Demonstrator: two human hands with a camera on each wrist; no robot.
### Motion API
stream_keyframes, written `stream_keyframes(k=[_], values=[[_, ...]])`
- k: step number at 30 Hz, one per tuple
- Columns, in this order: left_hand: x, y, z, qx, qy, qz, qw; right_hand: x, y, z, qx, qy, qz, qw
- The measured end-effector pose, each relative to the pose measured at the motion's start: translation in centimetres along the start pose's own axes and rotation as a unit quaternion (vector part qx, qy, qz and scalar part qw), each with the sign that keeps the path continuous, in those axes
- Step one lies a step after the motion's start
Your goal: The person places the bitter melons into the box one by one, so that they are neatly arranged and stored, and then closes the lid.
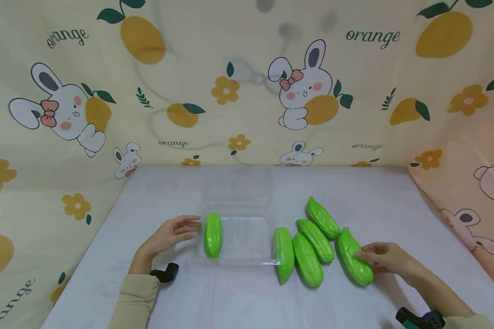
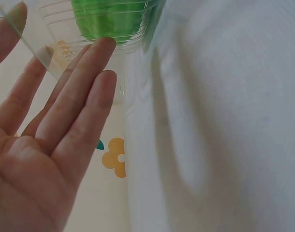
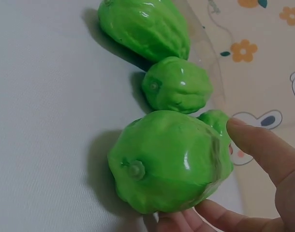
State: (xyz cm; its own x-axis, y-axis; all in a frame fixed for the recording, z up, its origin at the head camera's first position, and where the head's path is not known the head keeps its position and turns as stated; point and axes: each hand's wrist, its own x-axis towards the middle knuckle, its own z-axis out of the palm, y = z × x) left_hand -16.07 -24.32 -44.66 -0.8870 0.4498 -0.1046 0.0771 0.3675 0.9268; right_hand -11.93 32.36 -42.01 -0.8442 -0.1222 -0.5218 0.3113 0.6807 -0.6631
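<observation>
A clear plastic clamshell box (image 1: 247, 261) lies with its lid folded back on the white table. One green bitter melon (image 1: 212, 235) sits inside, along the left side. My left hand (image 1: 177, 233) reaches to the box's left wall, fingers extended; in the left wrist view the fingertips (image 2: 106, 46) are right at the ribbed wall. To the right, my right hand (image 1: 384, 260) holds the outermost bitter melon (image 1: 354, 258), thumb on one side and fingers on the other. In the right wrist view that melon (image 3: 162, 162) shows its stem end, with the hand's fingers partly hidden behind it.
Several more bitter melons lie between the box and my right hand, one bitter melon (image 1: 285, 253) against the box's right wall and another bitter melon (image 1: 322, 217) farthest back. The raised lid (image 1: 238, 185) lies toward the back. A printed cloth (image 1: 247, 91) hangs behind the table.
</observation>
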Motion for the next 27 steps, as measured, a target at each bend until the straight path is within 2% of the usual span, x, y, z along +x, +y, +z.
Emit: stream_keyframes(k=[19, 27], values=[[0.13, -0.21, 0.0, -0.005, 0.0, -0.006, 1.0, 0.42, 0.27, 0.3, 0.005, -0.009, -0.011, 1.0], [0.26, -0.25, 0.03, -0.009, -0.001, -0.001, 1.0, 0.24, 0.19, -0.37, 0.008, -0.008, -0.01, 1.0]])
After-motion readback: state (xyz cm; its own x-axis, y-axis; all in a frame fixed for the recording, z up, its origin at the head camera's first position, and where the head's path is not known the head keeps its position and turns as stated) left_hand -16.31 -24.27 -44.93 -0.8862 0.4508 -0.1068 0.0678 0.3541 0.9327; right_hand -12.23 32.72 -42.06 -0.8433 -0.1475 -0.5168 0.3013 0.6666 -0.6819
